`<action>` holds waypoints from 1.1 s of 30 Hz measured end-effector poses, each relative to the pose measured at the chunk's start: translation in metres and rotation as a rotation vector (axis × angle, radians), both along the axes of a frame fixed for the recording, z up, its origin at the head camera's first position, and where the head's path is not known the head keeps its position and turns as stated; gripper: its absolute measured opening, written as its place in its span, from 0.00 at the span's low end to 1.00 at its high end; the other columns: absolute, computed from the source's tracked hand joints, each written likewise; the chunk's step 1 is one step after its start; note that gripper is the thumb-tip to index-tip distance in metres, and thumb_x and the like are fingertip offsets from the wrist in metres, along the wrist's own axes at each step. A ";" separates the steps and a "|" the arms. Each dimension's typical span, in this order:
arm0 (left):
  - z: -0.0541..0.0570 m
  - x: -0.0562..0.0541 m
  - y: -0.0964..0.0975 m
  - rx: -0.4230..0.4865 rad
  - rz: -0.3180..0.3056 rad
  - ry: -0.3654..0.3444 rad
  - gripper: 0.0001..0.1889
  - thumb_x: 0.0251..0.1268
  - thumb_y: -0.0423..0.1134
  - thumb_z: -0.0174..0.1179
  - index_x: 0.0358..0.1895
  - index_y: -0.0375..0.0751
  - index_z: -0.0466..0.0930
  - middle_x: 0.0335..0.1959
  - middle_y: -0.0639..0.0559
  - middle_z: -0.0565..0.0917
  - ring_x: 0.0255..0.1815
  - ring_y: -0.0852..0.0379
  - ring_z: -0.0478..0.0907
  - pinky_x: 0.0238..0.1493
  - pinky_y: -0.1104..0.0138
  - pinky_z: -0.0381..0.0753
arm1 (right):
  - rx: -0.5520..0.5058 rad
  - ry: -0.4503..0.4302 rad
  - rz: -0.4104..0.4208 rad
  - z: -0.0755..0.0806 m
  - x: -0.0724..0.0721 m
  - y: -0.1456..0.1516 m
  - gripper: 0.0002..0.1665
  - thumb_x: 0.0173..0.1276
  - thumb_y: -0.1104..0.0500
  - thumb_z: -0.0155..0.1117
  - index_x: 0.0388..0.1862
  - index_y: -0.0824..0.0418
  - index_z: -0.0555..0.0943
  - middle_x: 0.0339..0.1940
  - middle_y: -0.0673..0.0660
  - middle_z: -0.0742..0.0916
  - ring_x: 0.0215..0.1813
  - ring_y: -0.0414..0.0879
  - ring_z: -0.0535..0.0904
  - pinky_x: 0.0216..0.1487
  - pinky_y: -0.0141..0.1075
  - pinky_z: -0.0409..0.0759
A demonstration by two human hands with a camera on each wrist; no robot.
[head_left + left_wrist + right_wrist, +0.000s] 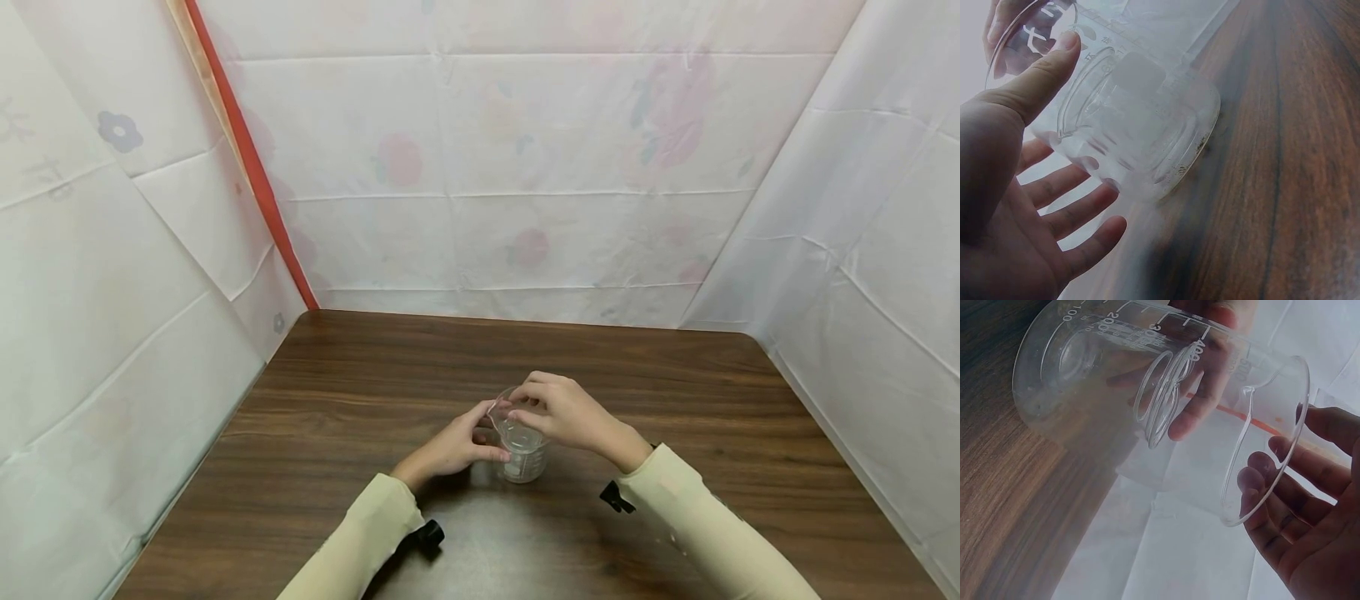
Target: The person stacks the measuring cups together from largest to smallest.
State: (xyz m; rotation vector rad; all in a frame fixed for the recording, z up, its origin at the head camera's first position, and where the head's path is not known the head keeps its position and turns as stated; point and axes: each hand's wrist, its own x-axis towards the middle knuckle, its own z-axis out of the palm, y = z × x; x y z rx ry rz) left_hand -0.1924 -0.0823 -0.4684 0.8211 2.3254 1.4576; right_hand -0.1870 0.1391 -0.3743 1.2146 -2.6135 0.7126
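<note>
A large clear glass beaker (527, 468) with white graduation marks stands upright on the table. A smaller clear glass vessel with a lipped rim (1159, 403), seemingly a small beaker, sits inside it. My left hand (450, 448) holds the large beaker from the left, thumb on the near side and fingers round the far side. At its mouth is my right hand (567, 414), fingers loosely bent over the rim. In the right wrist view, the right fingertips (1260, 464) are at the large beaker's rim, apart from the inner vessel.
The brown wood-grain table (360, 375) reaches back to a white printed curtain (465, 167). White sheets also hang on the left and right, and a red strip (255, 167) runs down the back left corner.
</note>
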 end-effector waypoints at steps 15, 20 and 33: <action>0.000 0.000 0.000 0.035 -0.009 -0.013 0.39 0.60 0.43 0.69 0.73 0.48 0.59 0.72 0.48 0.67 0.66 0.44 0.70 0.61 0.50 0.76 | -0.094 -0.028 -0.038 0.000 0.002 0.006 0.11 0.66 0.56 0.68 0.43 0.60 0.86 0.37 0.55 0.85 0.36 0.43 0.81 0.35 0.34 0.81; 0.000 -0.001 -0.001 0.020 -0.008 -0.013 0.39 0.60 0.46 0.68 0.73 0.51 0.59 0.71 0.48 0.67 0.66 0.45 0.70 0.61 0.51 0.77 | -0.127 -0.019 -0.043 -0.001 0.001 0.009 0.10 0.65 0.57 0.68 0.43 0.61 0.86 0.37 0.56 0.85 0.35 0.46 0.81 0.33 0.35 0.81; -0.002 -0.001 0.000 0.002 0.006 0.007 0.41 0.58 0.51 0.68 0.73 0.49 0.59 0.70 0.46 0.68 0.65 0.46 0.71 0.61 0.53 0.77 | -0.188 -0.022 -0.074 -0.006 0.001 0.018 0.14 0.64 0.57 0.70 0.46 0.63 0.85 0.39 0.57 0.84 0.34 0.48 0.78 0.32 0.30 0.77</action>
